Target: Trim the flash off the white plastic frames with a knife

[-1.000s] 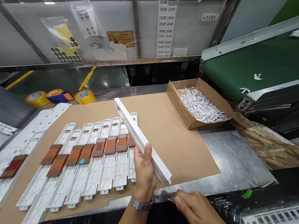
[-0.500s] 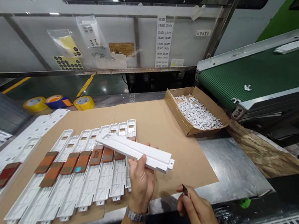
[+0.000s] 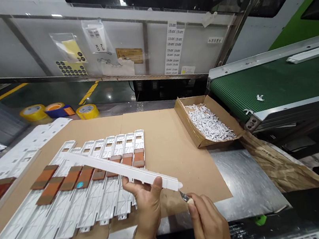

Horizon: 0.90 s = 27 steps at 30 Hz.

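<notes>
Left hand (image 3: 147, 209) is closed around a long white plastic bar (image 3: 121, 169), held above a big cardboard sheet (image 3: 170, 153) on the metal desk (image 3: 245, 174). White plastic strips (image 3: 107, 191) lie at ten o'clock, a box of white scraps (image 3: 205, 124) sits at one o'clock, and the right hand (image 3: 208, 224) pinches a little knife (image 3: 184, 197) just beside the bar's end.

plastic strip (image 3: 122, 170) swung left, knife (image 3: 184, 197) closer

Got a long white plastic strip (image 3: 119, 168) lying flat-ish across my left hand (image 3: 146, 206), running off far left at a slant. Small craft knife (image 3: 185, 198) sits pinched in my right hand (image 3: 208, 224), its blade tip just beside the strip's near right end.
</notes>
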Available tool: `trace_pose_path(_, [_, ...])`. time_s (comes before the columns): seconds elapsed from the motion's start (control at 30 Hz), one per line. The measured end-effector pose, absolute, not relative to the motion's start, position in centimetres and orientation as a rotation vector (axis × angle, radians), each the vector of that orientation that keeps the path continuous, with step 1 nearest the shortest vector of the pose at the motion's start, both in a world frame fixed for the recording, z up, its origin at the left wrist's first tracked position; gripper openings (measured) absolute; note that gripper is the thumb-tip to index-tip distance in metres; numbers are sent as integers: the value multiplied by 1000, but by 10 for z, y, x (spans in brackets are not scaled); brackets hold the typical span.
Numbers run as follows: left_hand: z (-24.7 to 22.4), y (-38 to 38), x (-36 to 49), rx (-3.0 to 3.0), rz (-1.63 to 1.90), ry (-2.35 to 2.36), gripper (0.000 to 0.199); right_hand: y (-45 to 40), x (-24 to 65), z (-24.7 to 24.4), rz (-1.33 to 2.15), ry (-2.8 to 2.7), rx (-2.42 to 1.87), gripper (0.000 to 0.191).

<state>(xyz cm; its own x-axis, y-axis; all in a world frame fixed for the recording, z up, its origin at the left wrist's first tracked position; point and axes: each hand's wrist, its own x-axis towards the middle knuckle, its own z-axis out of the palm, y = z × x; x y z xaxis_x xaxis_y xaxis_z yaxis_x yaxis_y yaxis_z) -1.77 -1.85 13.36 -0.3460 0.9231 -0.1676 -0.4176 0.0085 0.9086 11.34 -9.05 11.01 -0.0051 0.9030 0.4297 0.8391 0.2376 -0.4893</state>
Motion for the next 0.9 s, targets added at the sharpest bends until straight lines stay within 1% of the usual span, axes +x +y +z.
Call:
trace_pose_path(0.27, [146, -21, -16, 643, 1590, 1240, 82, -89, 112, 110, 7, -1895, -1646, 24])
trace_pose_path(0.63, [146, -22, -17, 620, 1591, 1257, 81, -86, 113, 115, -61, -1951, -1669, 27])
trace_pose_path(0.9, [141, -20, -18, 572, 1572, 1231, 78, -85, 111, 120, -206, -1953, -1671, 32])
